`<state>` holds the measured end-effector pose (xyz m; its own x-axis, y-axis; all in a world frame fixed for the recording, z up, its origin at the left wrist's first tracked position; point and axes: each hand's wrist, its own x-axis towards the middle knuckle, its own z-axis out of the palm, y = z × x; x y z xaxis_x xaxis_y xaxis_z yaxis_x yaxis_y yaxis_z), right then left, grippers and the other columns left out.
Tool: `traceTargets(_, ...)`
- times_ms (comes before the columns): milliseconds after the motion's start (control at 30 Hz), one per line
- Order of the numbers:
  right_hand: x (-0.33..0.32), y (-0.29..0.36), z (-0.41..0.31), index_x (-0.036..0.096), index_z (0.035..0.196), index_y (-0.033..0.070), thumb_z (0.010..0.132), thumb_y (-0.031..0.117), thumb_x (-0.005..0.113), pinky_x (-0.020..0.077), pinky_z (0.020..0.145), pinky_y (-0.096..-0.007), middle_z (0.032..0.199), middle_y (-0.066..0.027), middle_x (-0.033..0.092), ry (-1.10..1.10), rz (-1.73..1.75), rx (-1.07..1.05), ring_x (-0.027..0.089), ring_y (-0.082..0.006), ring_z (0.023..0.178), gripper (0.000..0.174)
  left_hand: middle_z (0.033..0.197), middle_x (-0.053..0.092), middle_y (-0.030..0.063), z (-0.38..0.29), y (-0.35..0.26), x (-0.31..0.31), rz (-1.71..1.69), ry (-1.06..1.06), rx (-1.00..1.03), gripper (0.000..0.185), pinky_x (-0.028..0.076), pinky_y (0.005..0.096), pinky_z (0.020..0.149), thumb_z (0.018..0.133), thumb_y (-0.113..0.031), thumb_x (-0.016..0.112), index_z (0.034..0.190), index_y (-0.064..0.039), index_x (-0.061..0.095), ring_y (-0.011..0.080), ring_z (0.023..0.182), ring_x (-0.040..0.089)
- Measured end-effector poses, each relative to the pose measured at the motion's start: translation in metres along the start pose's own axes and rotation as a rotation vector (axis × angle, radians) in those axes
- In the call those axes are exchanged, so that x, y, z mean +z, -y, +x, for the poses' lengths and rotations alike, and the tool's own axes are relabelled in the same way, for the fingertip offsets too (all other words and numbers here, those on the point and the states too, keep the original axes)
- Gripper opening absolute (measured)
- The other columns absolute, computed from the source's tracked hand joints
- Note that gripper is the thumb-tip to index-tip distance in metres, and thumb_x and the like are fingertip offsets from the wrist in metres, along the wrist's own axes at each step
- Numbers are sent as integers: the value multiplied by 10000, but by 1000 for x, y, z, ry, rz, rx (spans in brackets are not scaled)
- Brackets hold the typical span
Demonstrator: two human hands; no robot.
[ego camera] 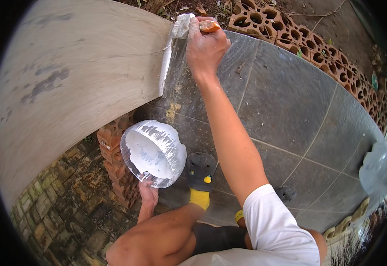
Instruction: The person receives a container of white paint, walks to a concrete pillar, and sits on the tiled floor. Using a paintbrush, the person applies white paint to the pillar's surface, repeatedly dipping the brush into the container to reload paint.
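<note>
My right hand (206, 46) grips a paintbrush, its orange handle (210, 26) poking out past my fingers. The brush's flat, white-coated head (182, 26) is at the far end of a light plastered wall (80, 56), by its edge. A wet-looking white strip (166, 68) runs along that edge, just above the dark tiled floor (286, 96). Lower down, my left hand (149, 194) holds a clear plastic bowl (177, 146) by its near rim. White paint (147, 161) lies inside the tilted bowl and streaks its wall.
Hollow clay bricks (313, 50) line the tiles' far edge, with soil beyond. More bricks (115, 159) are stacked left of the bowl, beside mossy stone paving (77, 196). My dark shoe (200, 169) stands right of the bowl. A translucent plastic object (378, 169) lies far right.
</note>
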<state>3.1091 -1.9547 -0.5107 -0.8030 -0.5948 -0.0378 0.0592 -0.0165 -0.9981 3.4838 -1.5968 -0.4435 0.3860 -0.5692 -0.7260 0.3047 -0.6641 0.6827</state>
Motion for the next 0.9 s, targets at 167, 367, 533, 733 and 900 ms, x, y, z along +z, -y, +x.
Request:
traceTargets(167, 19, -11, 5, 744, 955, -14, 992, 122, 745, 546, 689, -427, 740, -167, 731, 51, -49, -38, 728, -320, 681, 141, 1487, 568, 230, 1, -2, -1, -4, -1, -20, 777, 498, 570, 1235, 835, -38, 514, 1599, -19, 373, 416, 1416, 583)
traceTargets(367, 13, 5, 17, 757, 942, -23, 974, 117, 760, 590, 737, -407, 766, -178, 766, -47, 74, -79, 780, -340, 720, 143, 1495, 553, 215, -1, -1, -2, 6, -3, -12, 786, 484, 562, 1253, 849, -46, 505, 1622, -38, 366, 397, 1435, 563)
traceTargets(533, 7, -1, 21, 756, 910, -30, 967, 122, 765, 593, 725, -402, 748, -181, 764, 29, -13, -13, 783, -340, 710, 162, 1507, 535, 215, -3, -4, 3, -2, -12, -27, 817, 482, 554, 1252, 846, -50, 512, 1646, -41, 343, 394, 1440, 551)
traceTargets(733, 15, -1, 15, 761, 907, -20, 953, 122, 768, 583, 713, -403, 741, -179, 760, 10, 27, -31, 772, -344, 699, 150, 1517, 525, 220, -3, -2, 2, 7, -12, -20, 824, 477, 557, 1255, 846, -57, 515, 1650, -34, 338, 397, 1446, 545)
traceTargets(900, 7, -3, 19, 783, 930, -12, 943, 123, 769, 589, 728, -403, 758, -180, 768, 8, 28, 28, 777, -341, 712, 136, 1467, 574, 253, -1, 1, 0, -21, -27, -2, 791, 524, 555, 1200, 841, -44, 527, 1611, 3, 356, 418, 1385, 598)
